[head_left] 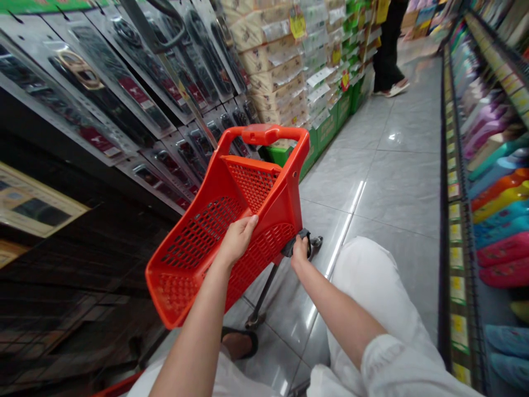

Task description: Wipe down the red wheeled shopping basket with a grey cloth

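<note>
Nothing legible; all print too blurred or small. Maroon labels (99,140) on hanging packs (82,71) left of the red cart (296,187): unreadable. Beyond the cart, yellow tag (297,22) on the stacked packages (270,69) and pale lettering on the green boxes (328,132): can't be made out. Right of the cart, price tags (456,259) along the shelf edge (445,231): figures unresolved.

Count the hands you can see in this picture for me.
2. The left hand is on the near side of the red cart; the right hand holds a dark item beside it. The other person up the aisle shows no hands in frame.
</note>
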